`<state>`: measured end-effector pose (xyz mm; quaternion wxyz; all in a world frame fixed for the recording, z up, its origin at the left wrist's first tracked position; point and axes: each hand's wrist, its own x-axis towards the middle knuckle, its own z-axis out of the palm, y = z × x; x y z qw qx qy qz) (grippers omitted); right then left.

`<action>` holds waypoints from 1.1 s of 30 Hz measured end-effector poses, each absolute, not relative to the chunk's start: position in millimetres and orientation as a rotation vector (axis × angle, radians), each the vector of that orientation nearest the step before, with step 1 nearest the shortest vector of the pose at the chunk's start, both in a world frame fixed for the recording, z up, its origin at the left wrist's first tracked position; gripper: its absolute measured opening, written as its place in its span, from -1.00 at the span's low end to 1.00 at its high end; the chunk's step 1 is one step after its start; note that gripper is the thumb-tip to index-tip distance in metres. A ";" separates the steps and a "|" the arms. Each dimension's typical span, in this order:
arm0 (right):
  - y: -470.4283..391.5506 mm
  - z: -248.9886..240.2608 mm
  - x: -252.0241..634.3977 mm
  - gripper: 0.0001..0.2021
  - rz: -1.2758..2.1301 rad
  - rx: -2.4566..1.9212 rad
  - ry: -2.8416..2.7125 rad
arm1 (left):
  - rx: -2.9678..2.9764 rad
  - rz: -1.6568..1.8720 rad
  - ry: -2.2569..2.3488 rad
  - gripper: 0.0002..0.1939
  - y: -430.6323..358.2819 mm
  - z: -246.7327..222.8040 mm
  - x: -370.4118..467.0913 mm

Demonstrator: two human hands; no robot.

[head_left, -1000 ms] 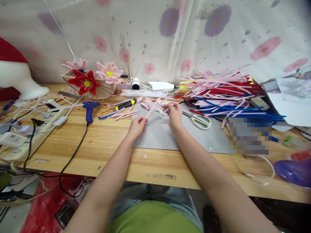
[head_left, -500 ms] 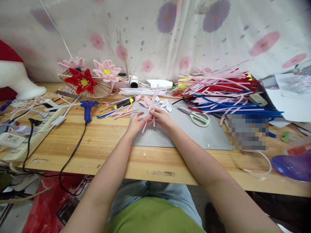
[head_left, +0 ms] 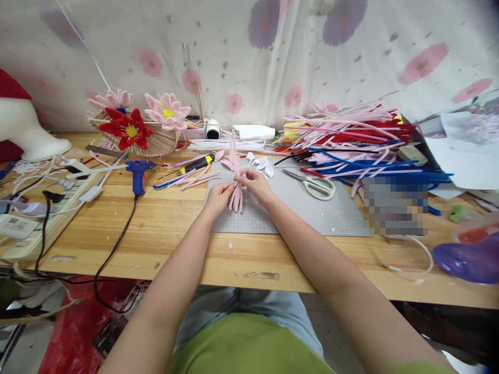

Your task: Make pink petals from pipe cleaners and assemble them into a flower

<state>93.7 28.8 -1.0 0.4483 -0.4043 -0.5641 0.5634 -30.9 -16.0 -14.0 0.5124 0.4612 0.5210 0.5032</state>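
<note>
Fingers, left hand (head_left: 219,200): pressed together, pinching pink strips (head_left: 236,201).
Fingers, right hand (head_left: 255,186): pinching same strips from 3 o'clock side.
Strip position: near-upright between both hands, over grey mat (head_left: 288,213); lower ends fanned toward 6 o'clock.
Pink petals (head_left: 226,164): 11 o'clock from grip, partly hidden.
White petals (head_left: 264,166): between 1 and 2 o'clock, on mat.
Scissors (head_left: 318,188): 3 o'clock, blades toward 10.
Glue gun (head_left: 137,176): 9 o'clock, on wooden bench (head_left: 167,228).
Red flower (head_left: 130,131): 10 o'clock.
Mixed strip pile (head_left: 351,136): 2 o'clock.

No legible txt; code-like label (head_left: 14,220) on white adapter (head_left: 25,228), too blurry.
</note>
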 end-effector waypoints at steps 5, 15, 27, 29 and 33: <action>37.0 -2.1 99.7 -0.74 1.311 -1.032 -1.336 | 1.129 1.181 1.277 -0.82 -14.3 -14.6 -34.4; 32.4 3.5 102.2 -0.74 1.351 -1.014 -1.389 | 1.090 1.063 1.218 -0.72 -19.3 -0.7 -42.4; 31.9 -2.9 96.9 -0.87 1.284 -0.950 -1.684 | 0.856 1.362 1.219 -0.63 -17.5 -5.6 -33.4; 32.8 -1.9 98.9 -0.88 1.268 -0.989 -1.718 | 0.843 1.403 1.226 -0.65 -17.4 -5.1 -32.5; 32.2 -2.2 98.4 -0.86 1.225 -1.072 -1.742 | 0.784 1.488 1.210 -0.71 -16.8 -5.6 -30.2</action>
